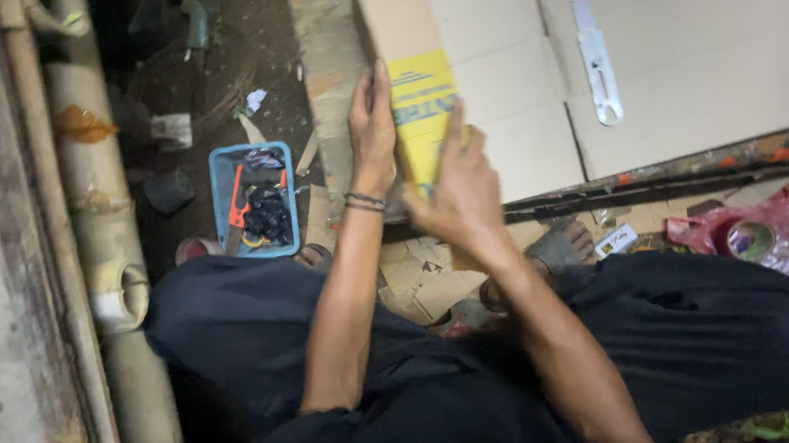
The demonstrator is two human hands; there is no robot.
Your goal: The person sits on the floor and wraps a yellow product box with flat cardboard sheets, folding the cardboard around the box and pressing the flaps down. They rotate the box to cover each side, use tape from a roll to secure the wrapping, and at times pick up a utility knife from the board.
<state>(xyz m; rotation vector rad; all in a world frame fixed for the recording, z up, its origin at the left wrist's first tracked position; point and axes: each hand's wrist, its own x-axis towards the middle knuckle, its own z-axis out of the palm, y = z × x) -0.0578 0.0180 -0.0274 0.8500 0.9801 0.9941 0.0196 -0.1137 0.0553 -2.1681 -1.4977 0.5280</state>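
Cardboard strip, long, flat and tan with a yellow printed panel (418, 103), stands tilted between two hands above the person's lap. One right hand (462, 191) is closed on the strip's lower right edge, fingers wrapped over the yellow panel. One left hand (372, 126) lies flat along the left edge, fingers straight and extended upward, touching the card; one dark cord bracelet (364, 201) circles that wrist. Nearest the camera, dark smooth trousers (683, 334) cover both knees. Torn pale cardboard scraps (422, 284) lie on the ground between the legs. One blue rectangular plastic tray (222, 168), holding dark and orange items, sits left of the left forearm. One crumpled red plastic bag (788, 226) lies at right. Farther off, large flat tan cardboard sheets (701, 76) carry one white flat metal bar (597, 62)
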